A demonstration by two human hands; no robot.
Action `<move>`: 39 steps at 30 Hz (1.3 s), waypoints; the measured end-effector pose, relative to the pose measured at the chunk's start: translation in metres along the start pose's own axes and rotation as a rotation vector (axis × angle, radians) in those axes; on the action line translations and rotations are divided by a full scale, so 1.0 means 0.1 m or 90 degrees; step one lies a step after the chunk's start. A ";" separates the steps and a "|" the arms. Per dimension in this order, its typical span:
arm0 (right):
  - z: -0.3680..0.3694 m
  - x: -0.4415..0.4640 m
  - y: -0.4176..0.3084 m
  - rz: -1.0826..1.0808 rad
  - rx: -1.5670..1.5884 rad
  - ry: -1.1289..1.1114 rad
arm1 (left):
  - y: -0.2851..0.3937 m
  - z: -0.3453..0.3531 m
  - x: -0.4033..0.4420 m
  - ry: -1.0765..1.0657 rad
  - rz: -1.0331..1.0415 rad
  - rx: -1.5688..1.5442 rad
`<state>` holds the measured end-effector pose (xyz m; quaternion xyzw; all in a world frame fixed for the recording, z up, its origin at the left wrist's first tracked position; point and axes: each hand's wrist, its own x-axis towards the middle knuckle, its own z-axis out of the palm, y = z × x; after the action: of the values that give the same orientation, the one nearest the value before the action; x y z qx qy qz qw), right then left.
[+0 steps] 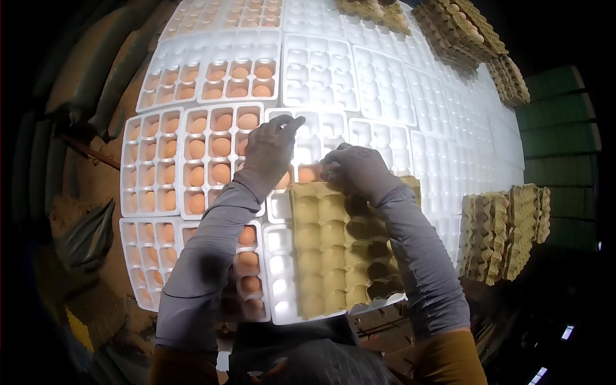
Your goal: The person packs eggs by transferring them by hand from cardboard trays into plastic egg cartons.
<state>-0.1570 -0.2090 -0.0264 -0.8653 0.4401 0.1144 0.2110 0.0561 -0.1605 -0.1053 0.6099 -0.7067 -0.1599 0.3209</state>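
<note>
We cannot tell whether the left hand (268,152) or right hand (361,168), at the white tray (309,153), grasps anything. Just below the right hand lies the carton (332,247), presumably for easy reach.

On the left, eggs (221,147) in foam trays (209,153). Behind and right, more foam trays (321,69). In front, on foam trays, one paper egg tray (333,256). Far right, stacks of paper egg trays (486,237).

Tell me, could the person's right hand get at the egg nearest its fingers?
Probably yes: the right hand is close beside that egg in the white tray, and nothing appears to cover the egg's top.
</note>
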 end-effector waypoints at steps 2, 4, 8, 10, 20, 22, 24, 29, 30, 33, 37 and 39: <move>0.09 0.11 0.02 0.011 0.058 0.136 | -0.04 0.15 -0.07 -0.025 0.020 0.107; 0.22 0.28 0.06 -0.043 0.229 0.261 | -0.07 0.22 -0.09 -0.019 0.034 0.114; 0.21 0.25 0.13 -0.062 0.398 0.333 | -0.11 0.23 -0.09 0.056 0.059 0.045; 0.01 -0.07 0.19 -0.050 0.536 0.385 | -0.04 0.10 -0.19 0.130 0.055 0.010; 1.36 -2.82 1.29 0.108 0.079 0.326 | 1.64 -0.53 -2.17 -0.135 -0.288 -0.070; 0.70 -2.79 0.52 0.267 0.729 0.284 | 1.65 -0.60 -2.27 -0.046 -0.351 -0.179; 0.54 -2.61 0.10 0.213 0.802 0.248 | 1.53 -0.75 -2.35 0.126 -0.385 -0.309; 0.84 -1.69 -1.12 0.087 0.777 0.242 | 0.76 -2.01 -2.50 0.213 -0.523 -0.337; 0.92 -1.52 -1.40 0.079 0.786 0.221 | 0.51 -2.14 -2.63 0.224 -0.505 -0.251; 1.41 -1.04 -1.99 0.068 0.772 0.167 | -0.51 -2.38 -3.22 0.190 -0.547 -0.099; 1.39 -1.07 -2.09 -0.071 0.631 0.205 | -0.73 -2.41 -3.25 0.167 -0.473 0.153; 1.14 -1.41 -1.86 -0.091 0.596 0.214 | -0.64 -2.29 -3.29 0.226 -0.482 0.336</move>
<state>-0.0903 0.0418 -0.0243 -0.7121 0.4118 -0.2509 0.5103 0.2696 0.1813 -0.0594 0.9022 -0.3864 0.0251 0.1903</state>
